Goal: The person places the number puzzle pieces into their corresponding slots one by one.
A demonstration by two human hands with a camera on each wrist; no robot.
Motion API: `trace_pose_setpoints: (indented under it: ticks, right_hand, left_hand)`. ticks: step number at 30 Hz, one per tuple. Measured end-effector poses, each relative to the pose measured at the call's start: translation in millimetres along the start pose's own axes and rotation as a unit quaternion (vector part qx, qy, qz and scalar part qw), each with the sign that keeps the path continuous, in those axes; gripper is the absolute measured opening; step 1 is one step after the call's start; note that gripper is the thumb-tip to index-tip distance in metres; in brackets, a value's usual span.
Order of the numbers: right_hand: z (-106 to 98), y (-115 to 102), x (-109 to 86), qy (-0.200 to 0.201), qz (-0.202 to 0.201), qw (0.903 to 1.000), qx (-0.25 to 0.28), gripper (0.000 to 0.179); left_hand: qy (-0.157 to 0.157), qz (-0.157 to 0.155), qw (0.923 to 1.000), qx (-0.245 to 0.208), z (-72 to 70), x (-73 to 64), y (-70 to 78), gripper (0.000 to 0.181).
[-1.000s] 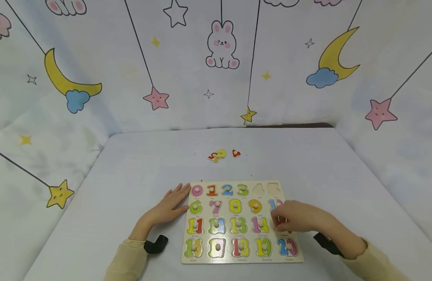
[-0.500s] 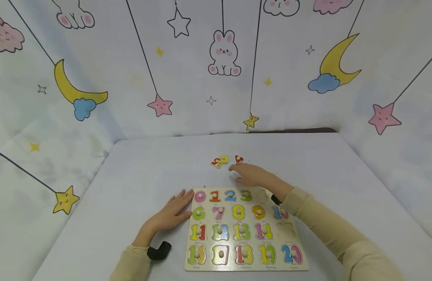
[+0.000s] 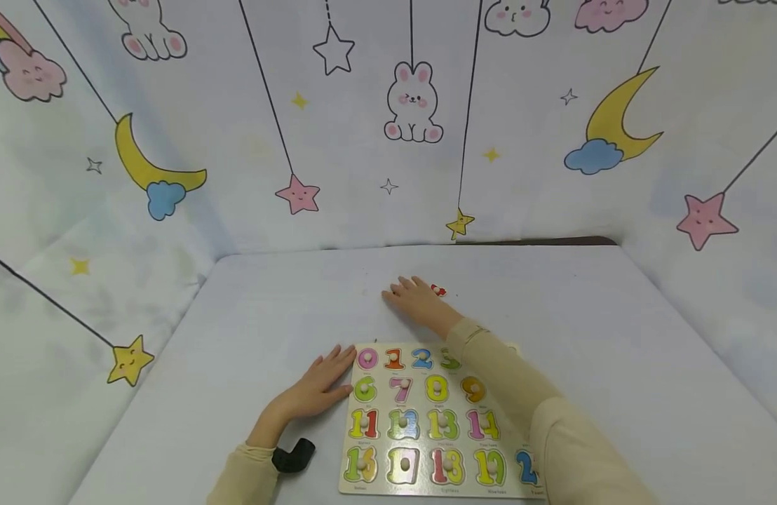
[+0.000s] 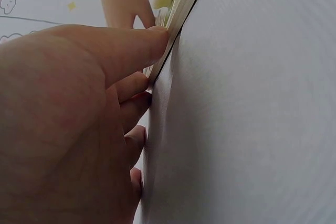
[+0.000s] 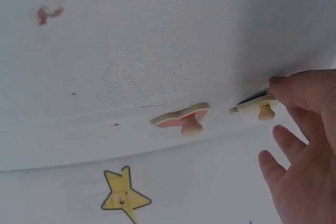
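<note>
A wooden number puzzle board (image 3: 383, 428) with knobbed number pieces lies on the white table. My left hand (image 3: 318, 386) rests flat at its upper left edge; in the left wrist view the thumb (image 4: 126, 48) touches the board's side. Beyond the board my right hand (image 3: 420, 301) reaches over the loose pieces with fingers spread. The right wrist view shows its thumb at the edge of a knobbed piece (image 5: 254, 103), with the other fingers apart from it. A red number 4 piece (image 3: 438, 290) lies just right of that hand. Other loose pieces are hidden under the hand.
My right sleeve (image 3: 508, 365) crosses the board and covers its right side. A patterned cloth wall (image 3: 350, 147) with stars and moons stands behind the white table (image 3: 287, 301). A black wrist band (image 3: 294, 456) sits by my left wrist.
My right hand has moved from the board's right side up and left to the loose pieces, covering the yellow and red ones. My left hand stays at the board's edge.
</note>
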State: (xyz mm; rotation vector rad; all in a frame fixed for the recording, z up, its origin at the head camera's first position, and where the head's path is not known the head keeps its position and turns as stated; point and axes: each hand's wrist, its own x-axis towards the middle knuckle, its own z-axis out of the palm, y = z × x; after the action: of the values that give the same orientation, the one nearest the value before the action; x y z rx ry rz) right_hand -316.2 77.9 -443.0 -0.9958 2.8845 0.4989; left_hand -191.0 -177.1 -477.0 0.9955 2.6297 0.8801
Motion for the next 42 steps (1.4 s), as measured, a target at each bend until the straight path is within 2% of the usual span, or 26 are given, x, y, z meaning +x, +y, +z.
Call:
trace_pose_setpoints:
  ticks: [5, 9, 12, 15, 17, 24, 27, 30, 32, 38, 42]
  right_hand:
    - [4, -1, 4.9, -0.003, 0.014, 0.9988, -0.046, 0.05]
    - [4, 1, 0.7, 0.026, -0.005, 0.9969, -0.074, 0.033]
    - [0, 2, -4.1, 0.029, -0.013, 0.9985, -0.045, 0.024]
    - [-3, 5, -4.8, 0.0, -0.007, 1.0, 0.007, 0.026]
    - [-5, 8, -5.3, -0.004, -0.01, 0.9995, 0.031, 0.028]
    - [-3, 11, -5.5, -0.009, -0.003, 0.9868, 0.162, 0.012]
    - [-1, 9, -7.1, -0.01, 0.009, 0.9861, 0.165, 0.022]
    - [-5, 7, -9.5, -0.024, 0.027, 0.9854, 0.166, 0.042]
    - [-6, 8, -10.8, -0.036, 0.04, 0.9827, 0.177, 0.046]
    - [-7, 13, -11.0, -0.069, 0.071, 0.9699, 0.223, 0.039]
    - [-5, 16, -12.7, -0.059, 0.084, 0.9648, 0.242, 0.029]
  left_hand:
    - [-0.002, -0.004, 1.0, 0.0, 0.5, -0.2, 1.8, 0.061]
    - [-0.001, -0.006, 1.0, -0.001, -0.3, -0.2, 0.9, 0.061]
    - [0.001, -0.005, 1.0, -0.001, -0.1, 0.2, -0.8, 0.061]
    - [0.003, -0.004, 1.0, 0.005, -0.4, 0.4, -1.4, 0.061]
    - [0.005, -0.003, 1.0, 0.007, -0.1, 0.6, -2.0, 0.061]
    - [0.003, -0.005, 1.0, 0.0, -0.4, 0.7, -0.3, 0.062]
    - [0.005, -0.006, 1.0, 0.0, 0.6, 0.3, 0.6, 0.061]
    - [0.005, -0.008, 1.0, 0.002, 0.8, 0.1, 0.8, 0.061]
    - [0.003, -0.009, 1.0, 0.001, 1.1, 0.4, 0.9, 0.061]
    - [-0.004, -0.01, 0.9999, 0.0, 0.7, 1.0, 0.4, 0.061]
    - [-0.003, -0.011, 0.9999, 0.001, -0.4, 0.4, -0.9, 0.061]
